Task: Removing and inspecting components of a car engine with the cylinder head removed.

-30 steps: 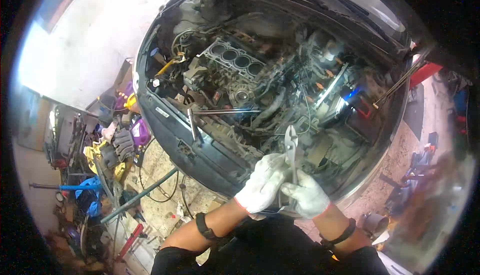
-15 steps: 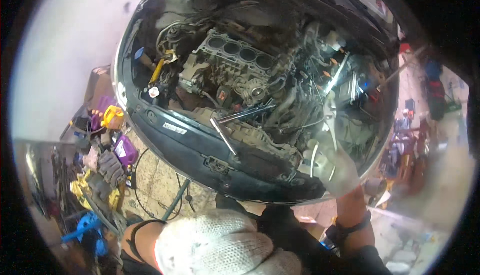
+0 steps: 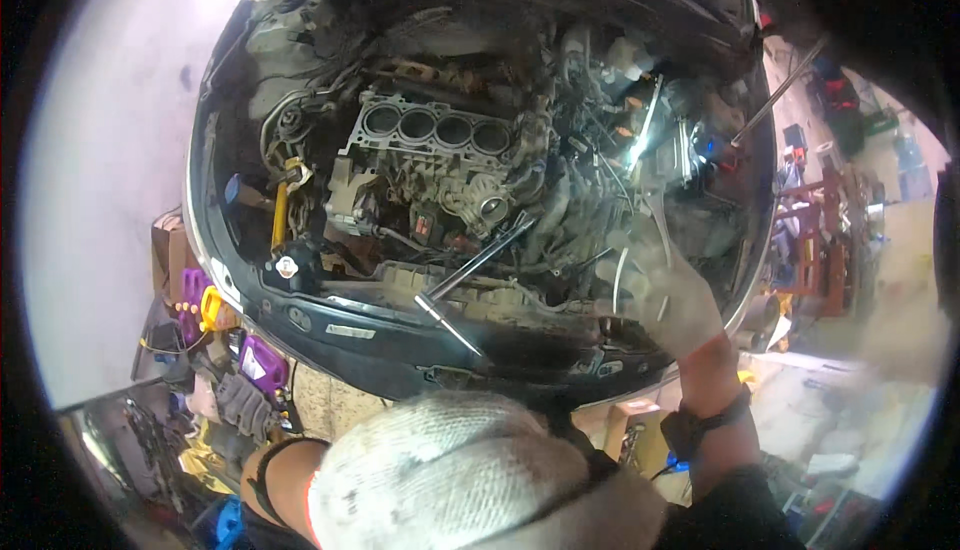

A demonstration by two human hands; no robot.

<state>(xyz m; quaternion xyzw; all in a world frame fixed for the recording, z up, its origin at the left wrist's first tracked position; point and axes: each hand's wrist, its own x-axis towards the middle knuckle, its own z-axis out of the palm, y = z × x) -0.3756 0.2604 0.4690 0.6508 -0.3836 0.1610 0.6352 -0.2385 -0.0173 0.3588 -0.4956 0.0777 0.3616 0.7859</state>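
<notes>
My right hand [image 3: 675, 295], in a pale work glove, is closed round a pair of pliers [image 3: 620, 275] over the right side of the engine bay; motion blurs it, and the jaws are hard to make out. My left hand [image 3: 450, 470], in a white knitted glove, is low and close in front of me. Its fingers look curled, and their tips and anything in them are hidden. Between the hands and the bare engine block [image 3: 430, 145], which shows several open bores, a T-shaped socket wrench [image 3: 470, 265] lies across the front of the bay.
A lit work lamp [image 3: 645, 130] glows at the bay's right. A yellow rod-like part [image 3: 279, 215] stands at its left. The car's black front panel [image 3: 390, 345] crosses before me. Purple jugs [image 3: 262, 362] and loose parts crowd the left floor; a red rack [image 3: 810, 240] stands right.
The view has shifted, so the engine bay sits farther left. My left hand has come up and looks larger. The right hand stays closed on the pliers, now more blurred.
</notes>
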